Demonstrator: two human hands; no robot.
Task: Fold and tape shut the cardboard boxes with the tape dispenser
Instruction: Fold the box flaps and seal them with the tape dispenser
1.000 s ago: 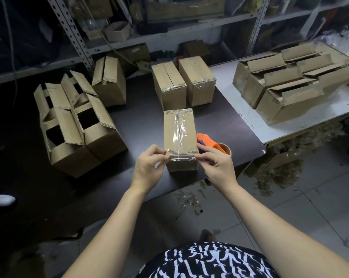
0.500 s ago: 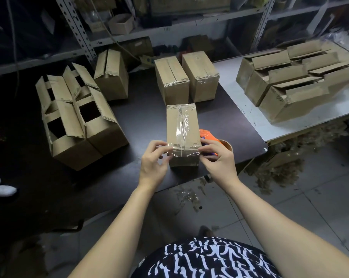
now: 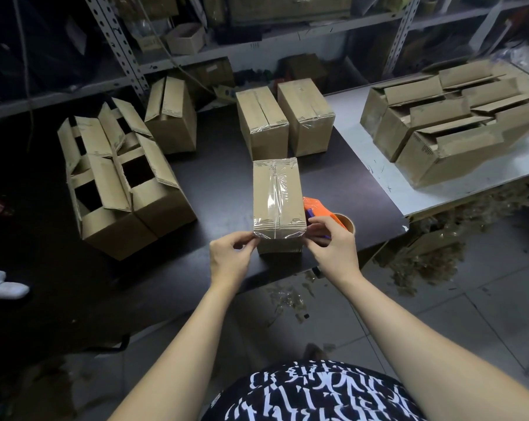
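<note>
A small cardboard box [image 3: 279, 199] stands near the front edge of the dark table [image 3: 220, 189], its top flaps sealed with a shiny strip of clear tape running front to back. The person's left hand [image 3: 231, 256] pinches the box's near left top corner with its fingertips, and the right hand [image 3: 333, 247] presses its fingers against the near right corner, both on the taped edge. Just behind the right hand, touching the box's right side, lies the orange tape dispenser [image 3: 321, 209] with its brown roll. Two more taped boxes [image 3: 284, 120] stand side by side farther back. To the left sits a cluster of open boxes [image 3: 120, 180] with flaps up, and a heap of open cartons [image 3: 448, 120] lies on the white table [image 3: 409, 189] to the right.
</note>
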